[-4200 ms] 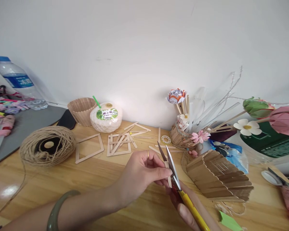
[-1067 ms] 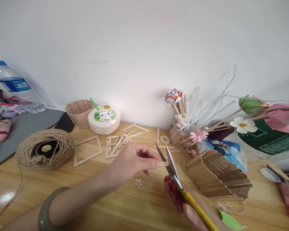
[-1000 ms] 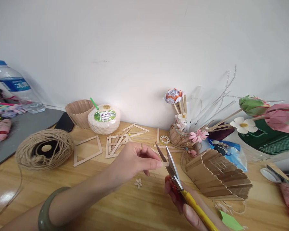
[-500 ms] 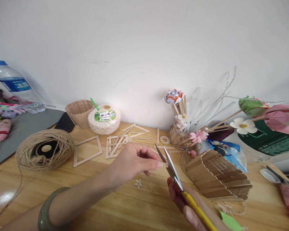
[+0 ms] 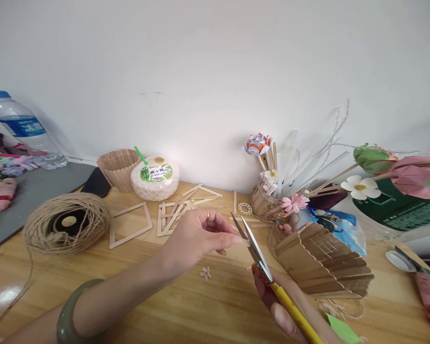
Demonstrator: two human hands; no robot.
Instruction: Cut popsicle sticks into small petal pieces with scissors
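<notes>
Your left hand (image 5: 195, 234) has its fingers (image 5: 220, 240) pinched on a stick (image 5: 244, 242), short, flat and pale, above the desk (image 5: 215, 313). At its tip stand the scissors (image 5: 263, 268), blades (image 5: 252, 238) slightly parted, your right hand (image 5: 281, 316) wrapped round the yellow handle (image 5: 292, 308).

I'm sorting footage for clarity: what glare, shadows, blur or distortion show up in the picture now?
All in the head view: white glare on the wooden table at lower left; a soft shadow on the wall beside the orange-patterned paper flower; the bottle leans outward, probably wide-lens distortion; small print on the coconut label is unreadably soft; the scissors look fairly crisp.
</notes>
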